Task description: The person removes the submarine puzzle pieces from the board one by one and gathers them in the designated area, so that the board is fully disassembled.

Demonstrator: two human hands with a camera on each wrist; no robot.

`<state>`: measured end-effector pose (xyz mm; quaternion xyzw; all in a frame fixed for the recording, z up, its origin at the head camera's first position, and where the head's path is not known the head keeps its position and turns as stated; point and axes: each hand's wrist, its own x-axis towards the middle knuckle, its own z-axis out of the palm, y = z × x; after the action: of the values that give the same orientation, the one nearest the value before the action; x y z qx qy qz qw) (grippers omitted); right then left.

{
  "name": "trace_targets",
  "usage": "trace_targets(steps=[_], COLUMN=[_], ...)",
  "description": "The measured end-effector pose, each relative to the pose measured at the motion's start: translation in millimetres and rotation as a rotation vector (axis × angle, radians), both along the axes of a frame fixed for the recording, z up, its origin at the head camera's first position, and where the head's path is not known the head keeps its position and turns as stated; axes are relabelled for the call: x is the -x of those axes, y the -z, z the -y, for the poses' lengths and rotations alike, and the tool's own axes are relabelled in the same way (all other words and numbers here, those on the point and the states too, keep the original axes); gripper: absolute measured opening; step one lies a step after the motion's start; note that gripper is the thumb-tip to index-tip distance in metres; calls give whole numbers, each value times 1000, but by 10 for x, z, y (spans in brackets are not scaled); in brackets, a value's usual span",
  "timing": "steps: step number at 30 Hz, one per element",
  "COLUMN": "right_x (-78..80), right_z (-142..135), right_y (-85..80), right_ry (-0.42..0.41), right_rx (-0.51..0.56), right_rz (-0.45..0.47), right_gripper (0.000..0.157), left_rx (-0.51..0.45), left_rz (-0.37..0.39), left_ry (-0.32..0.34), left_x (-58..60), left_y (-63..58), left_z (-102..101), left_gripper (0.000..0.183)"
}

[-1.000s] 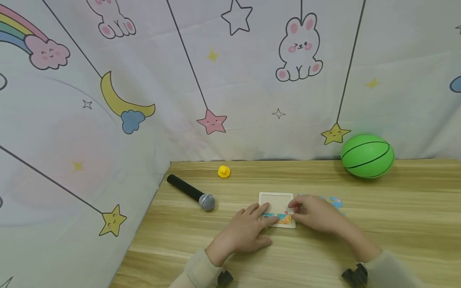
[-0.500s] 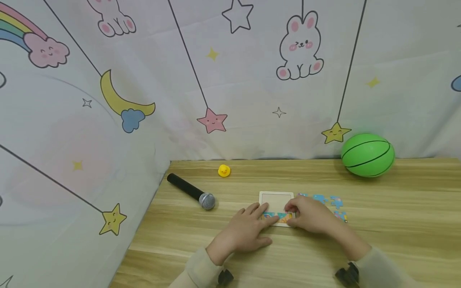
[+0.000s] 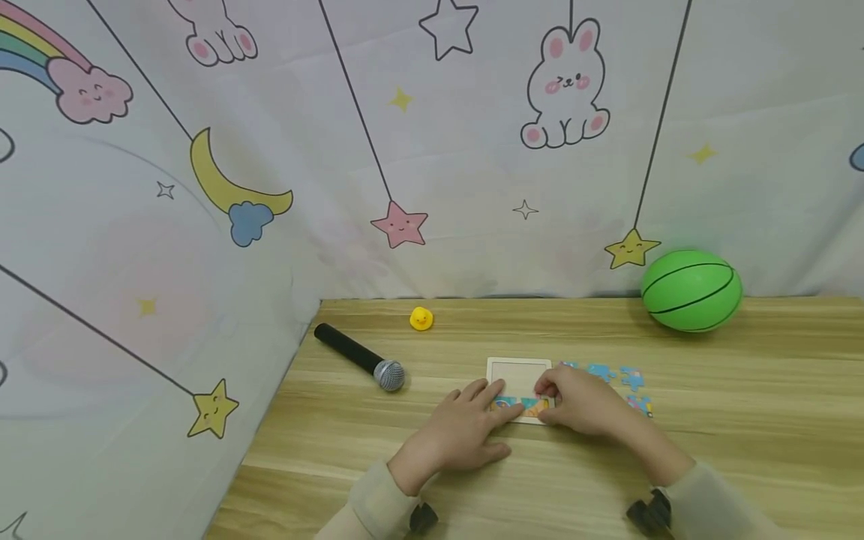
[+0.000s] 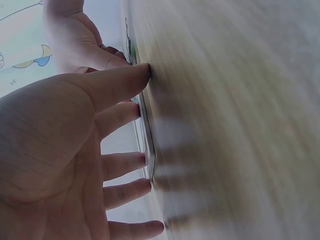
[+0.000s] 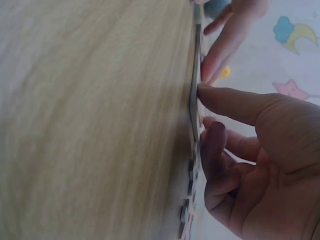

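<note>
A shallow puzzle tray (image 3: 518, 360) with a pale rim lies on the table, colourful jigsaw pieces (image 3: 532, 407) along its near row and bare board behind them. My left hand (image 3: 459, 431) rests with spread, straight fingers on the tray's left side, its index finger touching the near row. Over the tray's near right corner, my right hand (image 3: 583, 401) pinches a jigsaw piece at the end of that row; the fingers mostly hide it. In the right wrist view, the right thumb (image 5: 227, 102) lies at the tray's edge with the other fingers curled.
Several loose blue jigsaw pieces (image 3: 632, 377) lie right of the tray, partly behind the right hand. A black microphone (image 3: 358, 355) and a yellow rubber duck (image 3: 421, 319) are at the back left. A green ball (image 3: 691, 291) sits at the back right by the curtain (image 3: 466, 172).
The right hand has moved slightly left onto the tray's near right corner with the jigsaw piece, uncovering more loose pieces. The left hand has stayed in place.
</note>
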<state>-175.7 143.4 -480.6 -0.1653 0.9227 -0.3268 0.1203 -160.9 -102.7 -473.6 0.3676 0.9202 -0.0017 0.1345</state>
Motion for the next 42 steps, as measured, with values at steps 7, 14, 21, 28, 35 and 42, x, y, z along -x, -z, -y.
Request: trace_targets(steps=[7,14,21,28,35,42], right_x=[-11,-16,-24,-90,-251,-427], right_z=[2,-30,-80,-300,-650,-1010], right_y=[8,2,6,8,-73,-96], right_ry=[7,-25,-22,23,61,107], right_rx=[13,82,111,131,117,125], right_rz=[-16,-70,-91,-104,-94,-85], right_gripper=[29,12,8,8,4,6], left_rx=[0,-3,-6,-8,-16,-28], left_rz=[-1,-6,-5,-2,0,-1], left_ry=[2,2,-1,5,4,4], left_x=[7,2,5,7,5,3], left_y=[14,12,11,11,19,43], left_z=[7,9,7,0,3,4], left_gripper=[65,65,65,64,64,64])
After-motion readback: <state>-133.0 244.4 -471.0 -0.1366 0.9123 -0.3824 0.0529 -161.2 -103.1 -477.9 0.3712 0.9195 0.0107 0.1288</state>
